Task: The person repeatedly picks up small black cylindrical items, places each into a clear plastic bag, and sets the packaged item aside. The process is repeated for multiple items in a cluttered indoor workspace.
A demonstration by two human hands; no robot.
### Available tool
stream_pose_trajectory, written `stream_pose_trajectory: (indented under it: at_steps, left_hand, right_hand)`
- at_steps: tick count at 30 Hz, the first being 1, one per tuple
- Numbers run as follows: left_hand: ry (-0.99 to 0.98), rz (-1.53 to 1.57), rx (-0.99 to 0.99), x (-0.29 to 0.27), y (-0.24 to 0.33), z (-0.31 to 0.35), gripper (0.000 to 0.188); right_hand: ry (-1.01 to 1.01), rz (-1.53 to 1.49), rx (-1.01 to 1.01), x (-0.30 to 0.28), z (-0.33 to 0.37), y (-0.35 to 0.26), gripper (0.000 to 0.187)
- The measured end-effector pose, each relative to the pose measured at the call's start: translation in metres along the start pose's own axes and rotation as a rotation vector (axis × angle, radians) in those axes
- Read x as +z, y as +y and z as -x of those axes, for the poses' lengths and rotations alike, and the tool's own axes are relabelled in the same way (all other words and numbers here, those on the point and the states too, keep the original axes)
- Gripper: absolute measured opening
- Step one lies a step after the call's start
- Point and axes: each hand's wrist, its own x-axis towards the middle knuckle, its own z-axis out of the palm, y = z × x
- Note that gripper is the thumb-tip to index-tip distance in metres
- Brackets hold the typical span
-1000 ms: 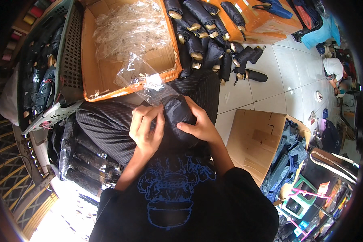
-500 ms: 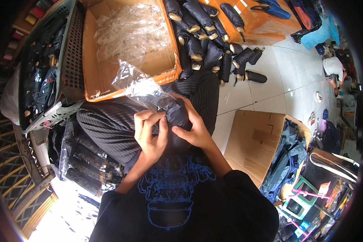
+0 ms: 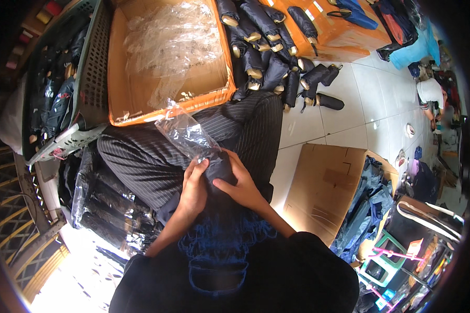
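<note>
Above my lap, a folded black umbrella [image 3: 220,168] is held between both hands, its near end lost against my dark shirt. A clear plastic sleeve [image 3: 185,131] sticks out from its far end, angled away to the left; how far it covers the umbrella I cannot tell. My left hand [image 3: 193,188] closes on the left side, fingertips at the sleeve's mouth. Around the right side wraps my right hand [image 3: 239,183], thumb lying across the front.
Ahead stands an open carton [image 3: 168,83] holding clear plastic sleeves. Black folded umbrellas [image 3: 266,57] are heaped beside it. A grey basket [image 3: 91,94] of wrapped umbrellas is at left, packed umbrellas [image 3: 115,208] below. Another carton [image 3: 324,188] holds dark blue items. A person [image 3: 432,96] is far right.
Both hands have drawn the umbrella and sleeve a little toward my body. My left fingers have shifted from bent over the umbrella's far end to lying along its side.
</note>
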Motion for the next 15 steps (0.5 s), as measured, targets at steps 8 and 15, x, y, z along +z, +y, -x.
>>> stream_pose_trajectory:
  at_steps: [8,15]
  left_hand:
    - [-0.068,-0.01,0.025,-0.008,-0.002,0.003,0.041]
    - [-0.061,-0.311,0.23,0.002,-0.003,0.006,0.047]
  right_hand:
    - [0.111,0.35,-0.105,-0.009,0.009,-0.002,0.042]
    - [0.309,-0.098,-0.027,-0.019,-0.012,-0.019,0.021]
